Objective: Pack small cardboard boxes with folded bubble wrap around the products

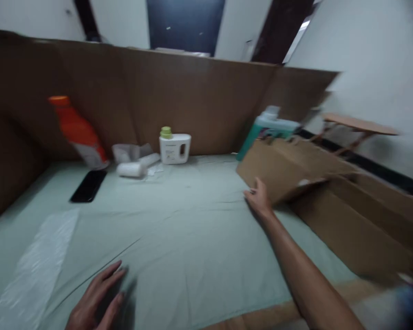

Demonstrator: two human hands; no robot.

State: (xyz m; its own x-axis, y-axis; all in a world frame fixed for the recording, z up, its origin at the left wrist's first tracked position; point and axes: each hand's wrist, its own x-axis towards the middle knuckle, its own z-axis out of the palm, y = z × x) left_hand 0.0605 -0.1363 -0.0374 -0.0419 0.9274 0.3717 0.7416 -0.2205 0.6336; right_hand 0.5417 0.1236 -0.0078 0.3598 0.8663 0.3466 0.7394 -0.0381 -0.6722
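At the lower left, my left hand [98,298] is open just over the pale green cloth [179,256], fingers apart and nothing in them. A thin dark line [99,272] runs across the cloth beside it. My right hand [259,199] reaches forward to the near edge of a flap of the open cardboard box [351,215]. Its thumb and a finger stand apart, with nothing visibly held; whether it touches the flap I cannot tell. A strip of clear plastic wrap [37,266] lies left of my left hand.
Along the cardboard wall [192,96] stand an orange bottle [79,133], a white jug with green cap [175,149] and a teal bottle [258,133]. White rolls [137,167] and a black phone [88,186] lie at left. A wooden stool [358,123] stands beyond.
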